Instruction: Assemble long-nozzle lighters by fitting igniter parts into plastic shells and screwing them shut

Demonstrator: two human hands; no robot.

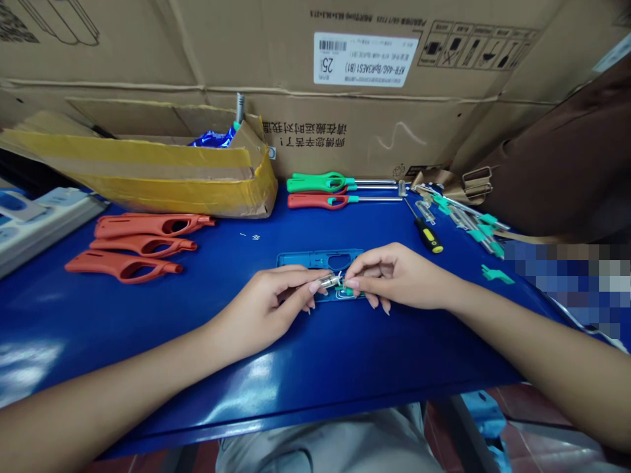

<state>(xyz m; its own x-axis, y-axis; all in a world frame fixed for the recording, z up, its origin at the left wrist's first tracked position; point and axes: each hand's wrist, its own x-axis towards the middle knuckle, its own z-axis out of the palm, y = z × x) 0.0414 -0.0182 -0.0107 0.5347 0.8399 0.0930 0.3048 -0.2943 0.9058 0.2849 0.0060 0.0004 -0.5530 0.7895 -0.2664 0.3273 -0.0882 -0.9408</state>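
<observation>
My left hand (pixel 283 299) pinches a small clear lighter fuel tank (pixel 329 281) with a metallic look between thumb and fingertips. Right beside it, the thumb and index finger of my right hand (pixel 394 276) are closed on a small green part (pixel 349 290), partly hidden by the fingers. Thin white bits show between the two hands. Under them, on the table, lie blue lighter casing halves (pixel 294 259), one behind the hands and one largely covered by them.
Three red casings (pixel 133 266) lie at left, near a yellow-taped carton (pixel 197 177). Green (pixel 315 182) and red (pixel 315 200) lighters lie at the back. A screwdriver (pixel 428 235) and loose green trigger parts (pixel 497 274) are at right, near a dark-clothed person. A power strip (pixel 44 223) stands far left.
</observation>
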